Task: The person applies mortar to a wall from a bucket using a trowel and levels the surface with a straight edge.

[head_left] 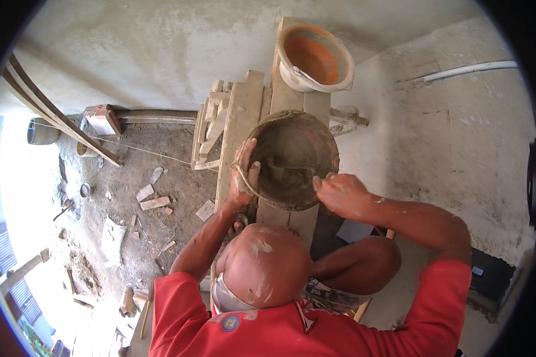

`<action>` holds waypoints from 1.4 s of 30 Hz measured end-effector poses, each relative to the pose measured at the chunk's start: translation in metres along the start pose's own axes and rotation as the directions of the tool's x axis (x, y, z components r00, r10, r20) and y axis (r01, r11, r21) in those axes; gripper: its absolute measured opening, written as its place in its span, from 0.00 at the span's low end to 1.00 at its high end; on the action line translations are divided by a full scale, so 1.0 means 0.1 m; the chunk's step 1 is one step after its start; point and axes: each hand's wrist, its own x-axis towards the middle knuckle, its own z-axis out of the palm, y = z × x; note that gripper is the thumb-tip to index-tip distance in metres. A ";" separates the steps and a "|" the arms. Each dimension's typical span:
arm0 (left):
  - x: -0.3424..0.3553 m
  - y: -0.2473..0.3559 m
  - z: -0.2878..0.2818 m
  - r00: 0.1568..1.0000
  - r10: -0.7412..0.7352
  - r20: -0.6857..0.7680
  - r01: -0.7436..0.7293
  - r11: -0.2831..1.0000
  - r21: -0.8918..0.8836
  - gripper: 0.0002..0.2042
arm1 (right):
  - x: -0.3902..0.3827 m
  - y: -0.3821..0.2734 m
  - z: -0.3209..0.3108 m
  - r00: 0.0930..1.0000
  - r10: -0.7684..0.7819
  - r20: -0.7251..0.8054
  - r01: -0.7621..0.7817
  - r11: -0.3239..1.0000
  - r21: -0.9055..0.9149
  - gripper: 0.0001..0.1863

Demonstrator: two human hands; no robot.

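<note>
A dark mortar-caked bucket [283, 140] with wet grey mix inside and a rope handle sits tilted or upright, I cannot tell which, on wooden planks [301, 225]. My left hand [244, 169] grips its left side beside the rope, fingers along the rim. My right hand [339, 193] is closed on the near right rim, with the thumb and fingertips partly hidden. My red-sleeved forearms reach up from below, and my bent knees [381, 262] are beneath them, smeared with dried grey matter.
A white bucket [312, 59] with orange inside stands at the planks' far end. Wooden trestles [211, 131] adjoin them. Long bent boards [71, 125] lean at left above a rubble-strewn floor [137, 226] with containers and scraps. Plastered walls [435, 131] rise behind and right, with a pale pipe [470, 68].
</note>
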 end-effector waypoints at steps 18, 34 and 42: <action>-0.61 0.40 -0.09 0.906 -0.423 0.018 0.360 0.747 -0.559 0.22 | 1.04 0.54 -0.51 0.992 0.072 0.099 -0.071 0.997 -0.016 0.05; 0.54 0.05 -0.27 0.951 -0.307 0.038 0.309 0.943 -0.124 0.16 | 0.77 0.01 -0.41 0.983 -0.153 0.104 0.182 0.900 -0.395 0.05; 0.92 -0.01 -0.15 0.924 -0.372 0.090 0.382 0.904 -0.193 0.16 | 0.45 0.12 -0.15 0.997 -0.061 -0.036 0.050 0.964 -0.261 0.15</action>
